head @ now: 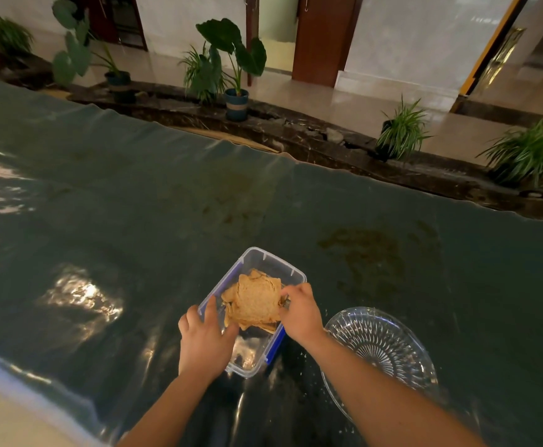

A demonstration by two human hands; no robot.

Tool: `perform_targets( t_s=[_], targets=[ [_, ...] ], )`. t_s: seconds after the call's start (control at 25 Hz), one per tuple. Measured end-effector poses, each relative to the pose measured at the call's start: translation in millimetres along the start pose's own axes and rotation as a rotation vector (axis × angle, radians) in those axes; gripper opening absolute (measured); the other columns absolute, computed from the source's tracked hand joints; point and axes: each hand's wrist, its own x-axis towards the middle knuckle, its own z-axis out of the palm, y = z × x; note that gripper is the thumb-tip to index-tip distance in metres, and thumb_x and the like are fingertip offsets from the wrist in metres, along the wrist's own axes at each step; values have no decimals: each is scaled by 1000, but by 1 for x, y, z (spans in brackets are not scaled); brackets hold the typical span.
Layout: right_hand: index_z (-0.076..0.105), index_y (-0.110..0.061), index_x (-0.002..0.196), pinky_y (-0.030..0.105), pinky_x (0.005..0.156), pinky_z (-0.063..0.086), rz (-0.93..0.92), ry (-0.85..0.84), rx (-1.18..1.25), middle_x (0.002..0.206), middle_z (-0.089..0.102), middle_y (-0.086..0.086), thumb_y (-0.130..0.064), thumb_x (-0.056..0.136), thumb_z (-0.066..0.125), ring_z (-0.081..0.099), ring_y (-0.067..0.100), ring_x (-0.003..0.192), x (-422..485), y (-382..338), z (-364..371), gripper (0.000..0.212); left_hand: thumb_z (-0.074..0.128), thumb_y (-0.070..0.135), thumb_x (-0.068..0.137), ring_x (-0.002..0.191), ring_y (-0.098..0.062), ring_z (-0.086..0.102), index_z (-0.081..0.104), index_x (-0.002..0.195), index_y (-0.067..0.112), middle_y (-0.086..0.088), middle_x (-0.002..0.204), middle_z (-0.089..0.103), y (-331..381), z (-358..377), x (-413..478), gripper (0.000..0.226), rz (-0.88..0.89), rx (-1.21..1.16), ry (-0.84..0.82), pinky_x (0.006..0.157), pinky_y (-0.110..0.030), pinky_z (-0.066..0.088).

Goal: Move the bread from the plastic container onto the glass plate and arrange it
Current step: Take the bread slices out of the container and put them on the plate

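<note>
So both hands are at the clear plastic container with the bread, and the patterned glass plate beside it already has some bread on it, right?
Not quite. The head view shows the patterned glass plate bare of bread. All the tan flat bread is in the clear plastic container with blue clips, where the left hand and right hand both are.
</note>
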Motion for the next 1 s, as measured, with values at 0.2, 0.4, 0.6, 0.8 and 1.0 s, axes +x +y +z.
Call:
perform_targets(
  t_s=[0.2, 0.4, 0.6, 0.8, 1.0],
  targets=[
    [61, -17, 102, 32, 83, 54, -21, -2, -28, 119, 47, 4, -5, 84, 66, 61, 20, 93, 3, 11, -9, 22, 43, 52, 91, 121, -27, 37, 26, 148, 26, -8, 132, 42, 2, 8, -21, 65, 35, 83, 45, 99, -43, 43],
    [61, -16, 103, 31, 76, 50, -54, -9, -73, 119, 53, 4, -12, 88, 61, 59, 20, 94, 5, 17, -11, 16, 36, 58, 90, 122, -25, 43, 23, 148, 26, -5, 135, 44, 2, 14, -3, 68, 128, 266, 74, 101, -44, 43],
    [63, -20, 107, 34, 80, 46, -201, 157, -460, 106, 68, -2, -40, 90, 53, 51, 19, 99, 10, 11, -11, 28, 19, 70, 87, 142, -31, 28, 13, 153, 20, -11, 159, 21, 3, 35, 6, 83, 129, 384, 22, 113, -50, 29],
    [38, -10, 141, 41, 98, 46, -249, -64, -522, 132, 58, 12, -43, 89, 59, 54, 30, 119, 34, -8, 5, 65, 9, 77, 85, 145, -34, 24, 11, 154, 18, -14, 161, 19, -2, 42, 3, 91, 136, 423, 53, 114, -52, 26],
    [13, -12, 151, 44, 98, 47, 55, -275, -352, 142, 45, 19, -30, 81, 74, 50, 39, 125, 59, -25, 15, 95, 12, 77, 85, 148, -32, 18, 10, 154, 20, -12, 162, 16, -5, 46, 4, 90, 131, 418, 43, 116, -52, 21]
  ],
)
